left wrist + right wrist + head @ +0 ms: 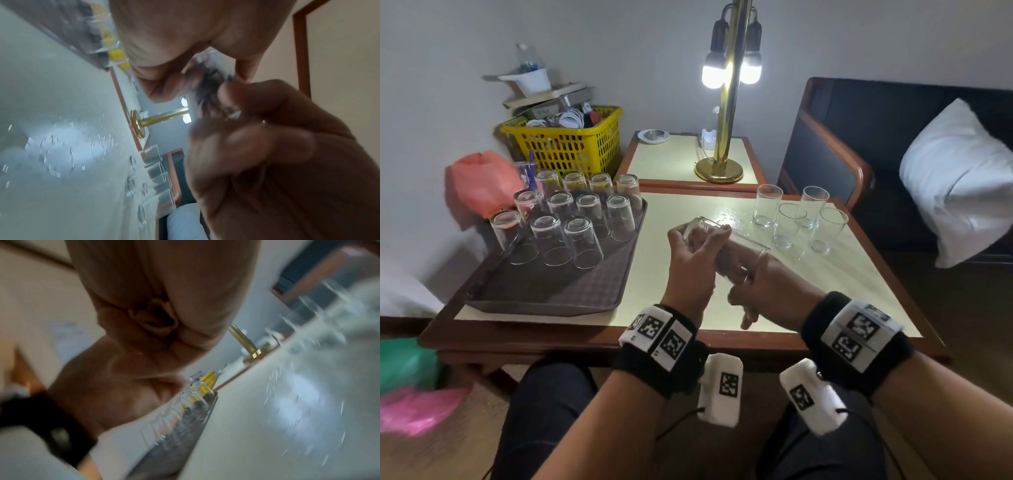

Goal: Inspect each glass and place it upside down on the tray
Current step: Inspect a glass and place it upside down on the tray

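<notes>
On the left, the tray is filled at its far end with upside-down glasses. In the middle, one glass is held on its side above the table, gripped by both the left hand and the right hand. It is likely being checked. Next it should be flipped and set on the tray. On the right, four upright glasses are waiting.

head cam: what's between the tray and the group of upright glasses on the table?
Both hands, left hand and right hand, gripping a tilted glass over bare tabletop. Tray sits left, upright glasses right. Head view shows it.
</notes>
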`<state>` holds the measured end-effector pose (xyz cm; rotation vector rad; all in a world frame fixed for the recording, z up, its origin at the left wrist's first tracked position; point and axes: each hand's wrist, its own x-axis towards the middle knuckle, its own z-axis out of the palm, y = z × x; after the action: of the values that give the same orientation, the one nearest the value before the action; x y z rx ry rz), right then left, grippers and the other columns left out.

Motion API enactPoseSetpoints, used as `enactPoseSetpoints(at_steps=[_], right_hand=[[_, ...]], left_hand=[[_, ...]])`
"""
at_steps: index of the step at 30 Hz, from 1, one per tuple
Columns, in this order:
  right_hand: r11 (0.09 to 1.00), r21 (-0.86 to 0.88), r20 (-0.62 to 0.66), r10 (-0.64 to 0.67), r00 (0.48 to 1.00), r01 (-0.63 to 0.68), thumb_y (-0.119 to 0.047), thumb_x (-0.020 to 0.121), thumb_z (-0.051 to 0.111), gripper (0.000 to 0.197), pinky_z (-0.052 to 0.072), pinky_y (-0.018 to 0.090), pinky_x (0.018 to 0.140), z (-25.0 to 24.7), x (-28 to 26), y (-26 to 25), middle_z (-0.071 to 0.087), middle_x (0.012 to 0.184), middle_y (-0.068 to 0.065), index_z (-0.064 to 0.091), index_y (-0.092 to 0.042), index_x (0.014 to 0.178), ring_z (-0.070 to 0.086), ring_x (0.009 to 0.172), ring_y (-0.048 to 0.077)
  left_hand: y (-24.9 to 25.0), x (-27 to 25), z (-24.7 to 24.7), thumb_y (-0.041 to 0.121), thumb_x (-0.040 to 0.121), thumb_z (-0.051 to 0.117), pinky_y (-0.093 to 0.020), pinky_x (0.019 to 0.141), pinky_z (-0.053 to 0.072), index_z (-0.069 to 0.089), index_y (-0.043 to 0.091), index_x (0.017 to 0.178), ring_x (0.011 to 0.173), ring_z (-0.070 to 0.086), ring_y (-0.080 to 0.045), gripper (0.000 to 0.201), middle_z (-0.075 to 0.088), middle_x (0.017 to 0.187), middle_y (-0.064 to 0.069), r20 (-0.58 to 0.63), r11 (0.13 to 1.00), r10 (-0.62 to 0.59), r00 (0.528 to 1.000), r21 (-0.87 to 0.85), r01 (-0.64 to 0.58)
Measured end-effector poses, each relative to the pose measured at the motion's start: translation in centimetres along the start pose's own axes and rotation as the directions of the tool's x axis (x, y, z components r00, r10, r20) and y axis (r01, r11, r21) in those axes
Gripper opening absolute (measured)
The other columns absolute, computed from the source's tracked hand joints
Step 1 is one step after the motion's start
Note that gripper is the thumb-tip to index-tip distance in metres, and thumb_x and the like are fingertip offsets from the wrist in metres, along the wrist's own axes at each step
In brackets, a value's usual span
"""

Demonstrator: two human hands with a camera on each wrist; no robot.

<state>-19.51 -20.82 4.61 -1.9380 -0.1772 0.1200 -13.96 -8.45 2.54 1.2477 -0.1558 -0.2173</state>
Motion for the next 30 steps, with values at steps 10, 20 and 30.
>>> enactPoseSetpoints(at_steps=[10,20,30], right_hand=[[0.840,0.535,0.151,0.013,0.988,-0.093,0.016,0.086,0.057,0.075,0.060,0.034,0.049,0.7,0.1,-0.3,0.066,0.095,0.014,0.048,-0.025,0.148,0.049,0.043,0.011],[0.955,-0.244,-0.029,-0.182,0.983,0.170,0.019,0.082,0.056,0.080,0.062,0.026,0.068,0.9,1.2,-0.2,0.051,0.140,-0.012,0.049,-0.026,0.147,0.065,0.094,0.001],[0.920,-0.372,-0.048,-0.154,0.987,0.126,0.016,0.082,0.051,0.085,0.063,0.041,0.066,0.3,1.1,-0.5,0.041,0.156,-0.013,0.046,-0.036,0.150,0.066,0.110,0.016]], left_hand=[[-0.5,0.2,-0.1,0.043,0.074,0.082,-0.041,0.075,0.057,0.049,0.042,0.102,0.092,0.065,-0.027,0.044,0.055,0.109,-0.012,-0.013,0.988,0.068,0.998,-0.141,-0.069],[1.0,1.1,-0.5,0.032,0.092,0.076,-0.024,0.052,0.047,0.043,0.045,0.101,0.069,0.059,-0.016,0.037,0.053,0.091,-0.009,-0.006,0.998,0.045,0.999,-0.047,-0.045],[0.8,1.5,-0.8,0.040,0.093,0.075,-0.025,0.040,0.037,0.044,0.038,0.122,0.046,0.047,-0.006,0.042,0.053,0.083,-0.006,0.000,1.000,0.014,1.000,-0.010,-0.014]])
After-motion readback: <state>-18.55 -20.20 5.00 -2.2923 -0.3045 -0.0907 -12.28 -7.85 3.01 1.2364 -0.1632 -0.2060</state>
